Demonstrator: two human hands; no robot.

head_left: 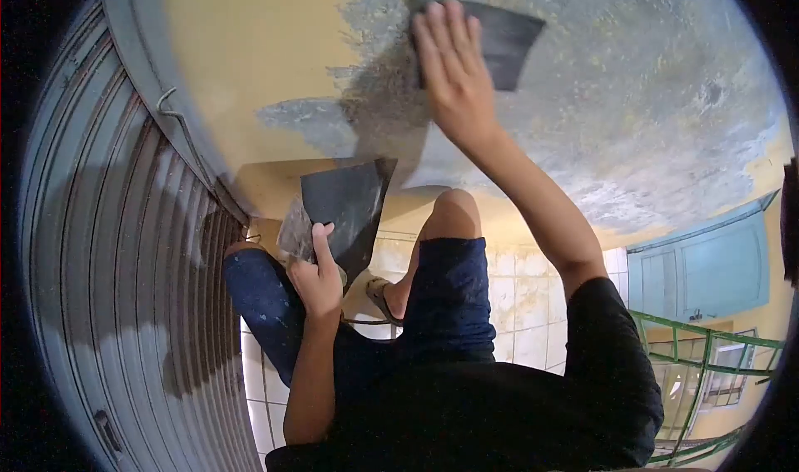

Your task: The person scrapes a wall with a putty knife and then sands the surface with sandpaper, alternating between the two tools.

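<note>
My right hand (459, 85) lies with its fingers flat over a dark sheet of sandpaper (508, 47), holding it against the wall (616, 114). Patchy grey covers much of that wall, with yellow paint around its left side. Lower down, between my knees and the wall, my left hand (316, 276) grips a second dark sheet of sandpaper (345, 201), its thumb pointing up along the edge. A crumpled, see-through piece like plastic (294, 232) sticks out beside this sheet, at the same hand. Most of the left fingers are hidden behind what they hold.
A ribbed metal shutter (125, 247) runs close along my left, with a bent metal hook (171, 110) near its edge. White floor tiles (528, 314) lie below. On the right are a light blue cabinet (707, 272) and green metal rails (707, 339).
</note>
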